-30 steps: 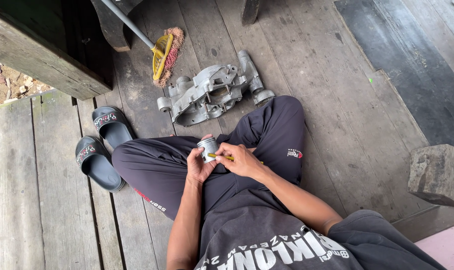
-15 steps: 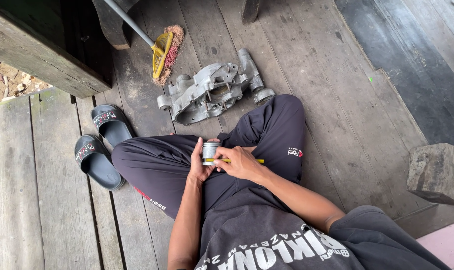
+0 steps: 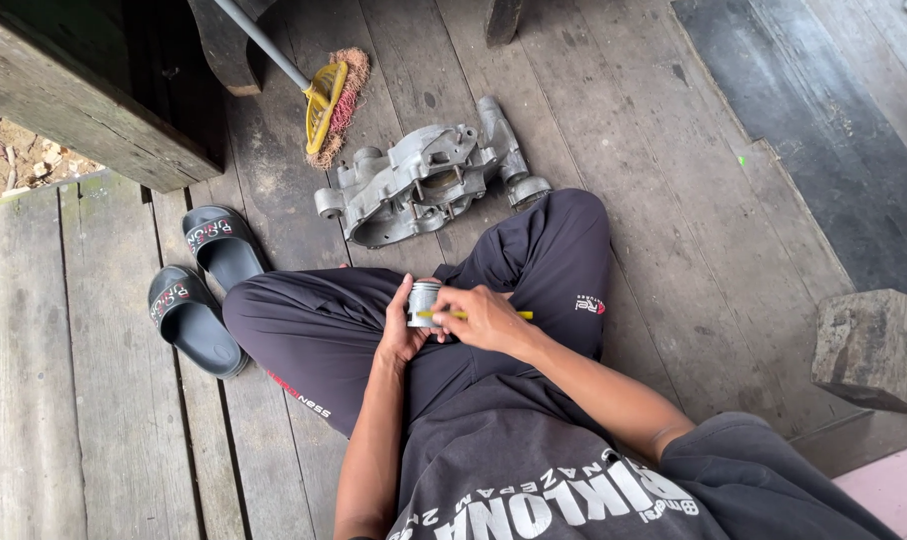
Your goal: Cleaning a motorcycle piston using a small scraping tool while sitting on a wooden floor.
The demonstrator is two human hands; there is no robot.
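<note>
Your left hand point(image 3: 402, 335) clasped around a small metal cylinder point(image 3: 423, 302), your right hand point(image 3: 486, 318) pinching a yellow tool point(image 3: 471, 315) against it, above your crossed legs.

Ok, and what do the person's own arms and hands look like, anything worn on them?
Both forearms are bare down to the left hand and right hand: no gloves, watch or rings that I can make out. The sleeve of a dark grey short-sleeved shirt with white print ends near the right elbow. The left sleeve is out of view.
</note>
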